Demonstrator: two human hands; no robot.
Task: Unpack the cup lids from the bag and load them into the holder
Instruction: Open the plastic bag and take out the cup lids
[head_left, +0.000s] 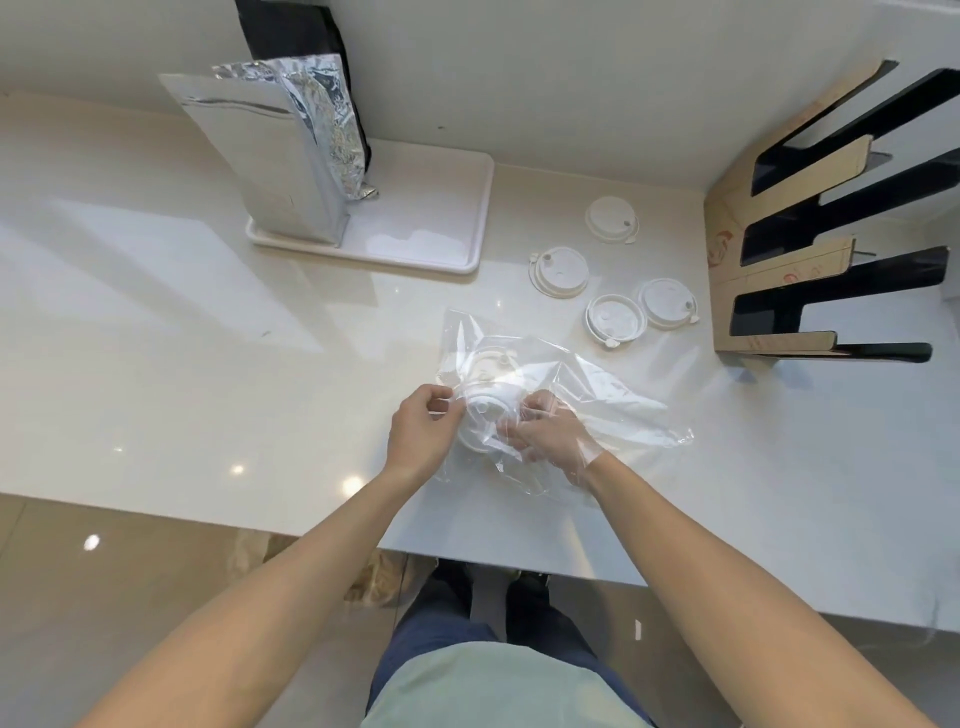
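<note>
Pale glossy bench (156, 322) across the whole view, carrying everything. At far right, against the wall, a cardboard holder (763, 228) with long dark slots, standing empty as far as can be seen. At the back, a white tray (441, 208) bearing an upright silver foil pouch (270, 156). In the middle, near the front edge, a clear plastic bag (587, 395), crumpled and spread flat toward the right, with a short stack of white cup lids (488, 400) left inside. Left hand (421, 431) outside the bag, fingers curled and pinching the film at the edge of the stack. Right hand (540, 436) pushed inside the bag up to the wrist, fingers bent toward the stack; actual grip on a lid blurred by the film, impossible to tell. Between bag and holder, four loose lids (613, 317) lying flat and apart, already unpacked but not yet loaded. Likely step: drawing the remaining lids out through the bag mouth. Risks from here: film clinging to the stack and dragging the whole bag along; a nested stack splitting mid-pull and scattering; a sideways sweep of the bag knocking the loose lids nearby.
</note>
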